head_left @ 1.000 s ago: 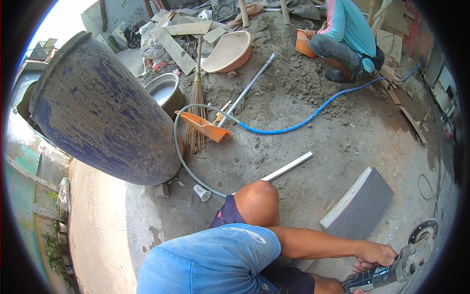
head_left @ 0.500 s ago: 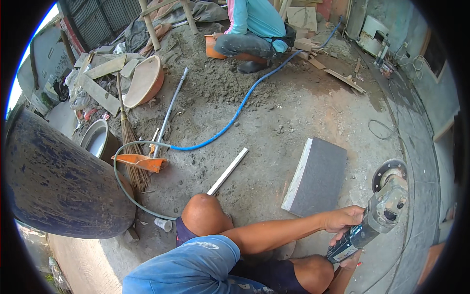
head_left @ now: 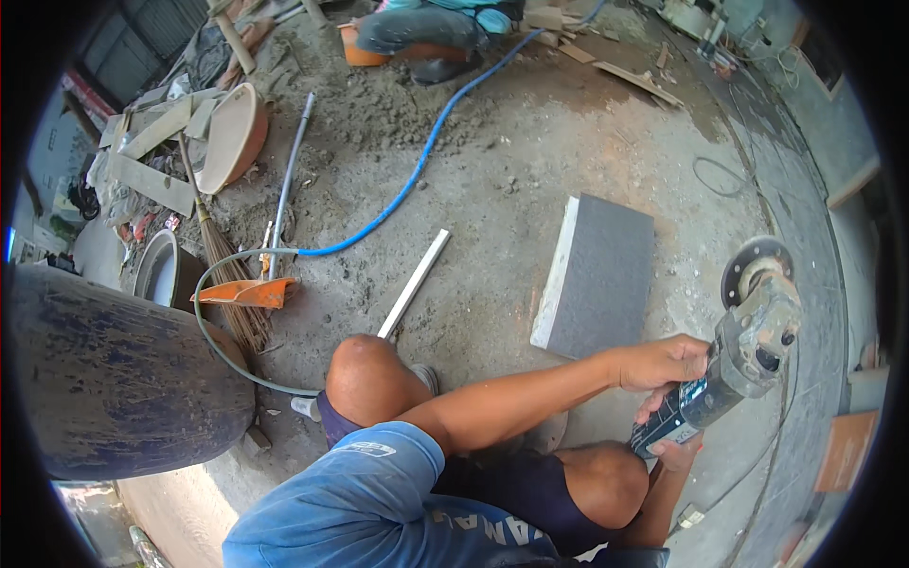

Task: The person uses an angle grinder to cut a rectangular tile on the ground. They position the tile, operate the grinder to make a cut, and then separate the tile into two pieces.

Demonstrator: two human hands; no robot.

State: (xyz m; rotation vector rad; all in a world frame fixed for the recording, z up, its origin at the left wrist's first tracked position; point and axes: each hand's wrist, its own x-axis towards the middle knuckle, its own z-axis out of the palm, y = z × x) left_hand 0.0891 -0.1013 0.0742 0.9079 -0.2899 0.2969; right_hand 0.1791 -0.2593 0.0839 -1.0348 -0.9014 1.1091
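An angle grinder with a dark body, a worn metal head and a perforated round disc is held at my right, above the concrete floor. My left hand is closed around its body just behind the head. Lower down, my right hand grips the rear end of the body, its fingers partly hidden by the tool. Left of the disc, a thick dark grey slab or stack of tiles with a pale edge lies on the floor, apart from the grinder. I cannot tell if the disc is spinning.
A blue hose curves across the floor beside a white strip. To the left stand a large dark barrel, an orange dustpan, a broom and a basin. A person crouches beside an orange bucket at the back.
My view has tilted down and slightly right, so the scene sits higher and further left. More of my right hand shows on the grinder's rear end. Both hands keep hold of the grinder.
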